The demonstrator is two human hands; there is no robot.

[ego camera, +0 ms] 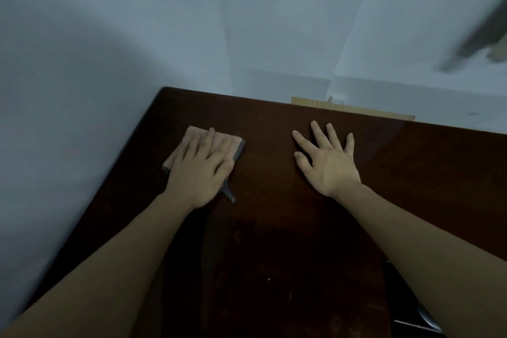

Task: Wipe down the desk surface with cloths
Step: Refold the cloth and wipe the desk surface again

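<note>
Left hand (199,166) pressing flat on a folded pink cloth (197,136) near the glossy dark wooden desk (274,241) far-left corner, right hand (329,162) lying open, fingers splayed on bare wood.

The cloth (192,143) is laid on the table (274,228) near its far left corner, under the left hand (200,170); the right hand (329,162) is placed flat to its right, well apart.

Bare desk (274,228) between cloth (197,134) and right hand (329,162).
</note>
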